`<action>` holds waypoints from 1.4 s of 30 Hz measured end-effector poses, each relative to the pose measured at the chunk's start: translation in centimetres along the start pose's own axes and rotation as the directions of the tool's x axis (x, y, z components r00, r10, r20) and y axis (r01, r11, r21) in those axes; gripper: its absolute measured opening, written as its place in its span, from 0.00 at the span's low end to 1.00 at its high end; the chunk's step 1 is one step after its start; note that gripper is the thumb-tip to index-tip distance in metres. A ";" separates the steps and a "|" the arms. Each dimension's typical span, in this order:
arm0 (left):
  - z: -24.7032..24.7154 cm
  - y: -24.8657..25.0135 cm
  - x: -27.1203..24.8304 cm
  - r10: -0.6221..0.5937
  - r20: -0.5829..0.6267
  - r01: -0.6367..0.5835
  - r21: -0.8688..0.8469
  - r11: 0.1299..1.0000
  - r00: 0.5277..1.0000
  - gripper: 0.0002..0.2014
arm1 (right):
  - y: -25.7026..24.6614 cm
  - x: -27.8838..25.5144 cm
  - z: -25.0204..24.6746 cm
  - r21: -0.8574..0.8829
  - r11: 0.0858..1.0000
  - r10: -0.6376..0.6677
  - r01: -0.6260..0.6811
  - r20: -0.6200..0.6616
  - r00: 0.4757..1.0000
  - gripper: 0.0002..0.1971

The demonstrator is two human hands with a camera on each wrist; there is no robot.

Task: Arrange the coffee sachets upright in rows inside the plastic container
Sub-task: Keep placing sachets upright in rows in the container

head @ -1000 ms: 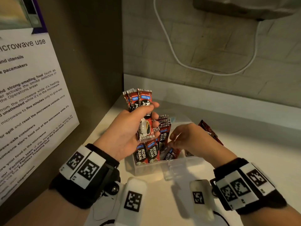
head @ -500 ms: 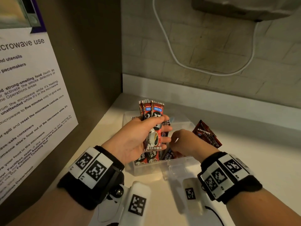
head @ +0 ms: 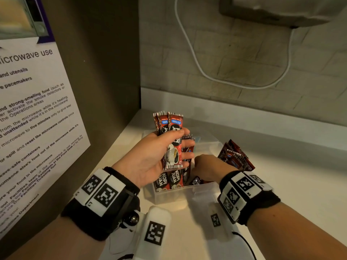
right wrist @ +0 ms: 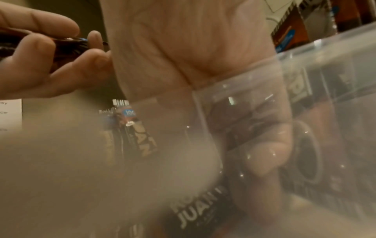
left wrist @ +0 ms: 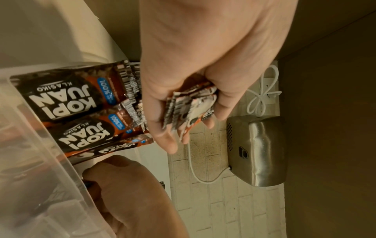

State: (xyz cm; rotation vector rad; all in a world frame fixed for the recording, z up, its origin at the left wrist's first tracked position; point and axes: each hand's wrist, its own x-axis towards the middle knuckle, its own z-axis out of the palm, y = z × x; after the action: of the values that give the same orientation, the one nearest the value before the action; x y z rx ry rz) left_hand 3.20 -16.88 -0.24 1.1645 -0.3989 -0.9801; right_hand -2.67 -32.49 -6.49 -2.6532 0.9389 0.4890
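Red-and-black coffee sachets [head: 171, 182] already stand upright along the near left wall of the clear plastic container [head: 169, 196], labels facing you, with more upright ones behind them toward its far side. Your left hand [head: 150, 156] holds a small bundle of sachets [head: 172, 139] above that left part, thumb across the front and fingers curled round the back, so the bundle stays vertical and squared up. Your right hand [head: 210, 166] is down inside the container at its right part, wrist at the near rim; the wrist view shows a thumb pressed low behind the clear wall, but whether those fingers pinch a sachet or only push the row, I cannot tell.

To do this step well, I would use the right hand as a bookend: press the standing rows toward the left wall so a straight gap opens. Then lower the bundle into that gap bottom edge first, keeping it upright. Let go only once the bottoms seem to sit on the container floor, or the thin packets may slump or fan out.

Loose sachets [head: 236, 156] lean over the container's right rim, just beyond your right hand. The container sits near the left back corner of the white counter [head: 291, 184].
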 end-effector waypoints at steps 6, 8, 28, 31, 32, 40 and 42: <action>0.0 0.2 -0.2 0.008 -0.003 -0.008 -0.003 1.000 1.000 0.07 | 0.4 -0.8 -0.8 0.195 0.981 0.041 -0.012 -0.147 0.988 0.04; 0.0 0.3 -0.3 0.012 -0.010 -0.012 -0.002 1.000 1.000 0.07 | 0.8 -1.3 -1.1 0.347 0.937 0.084 -0.020 -0.169 0.982 0.02; -0.1 0.4 0.0 0.067 -0.044 -0.068 -0.020 0.998 0.997 0.06 | 2.5 -6.1 -3.1 0.722 0.582 -0.033 0.376 -0.440 0.897 0.13; -0.2 0.4 0.3 0.075 -0.049 -0.076 -0.026 0.997 0.996 0.06 | 2.7 -6.6 -4.0 0.667 0.644 -0.075 0.375 -0.433 0.898 0.19; -0.2 0.4 0.4 0.078 -0.051 -0.080 -0.031 0.996 0.996 0.06 | 2.9 -6.7 -4.3 0.631 0.680 -0.079 0.374 -0.444 0.892 0.20; -1.2 0.8 1.2 0.133 -0.094 -0.139 -0.065 0.988 0.987 0.06 | 3.6 -7.4 -5.9 0.457 0.808 -0.056 0.371 -0.568 0.821 0.09; -1.5 0.8 1.3 0.142 -0.102 -0.149 -0.070 0.986 0.985 0.06 | 3.4 -7.0 -5.7 0.404 0.844 -0.116 0.352 -0.504 0.856 0.06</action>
State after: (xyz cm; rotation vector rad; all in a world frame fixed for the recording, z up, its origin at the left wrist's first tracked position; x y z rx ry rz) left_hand 5.31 -16.98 -0.32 1.0920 -0.3597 -0.8020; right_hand -8.77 -33.33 1.01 -2.3858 0.6962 -0.4212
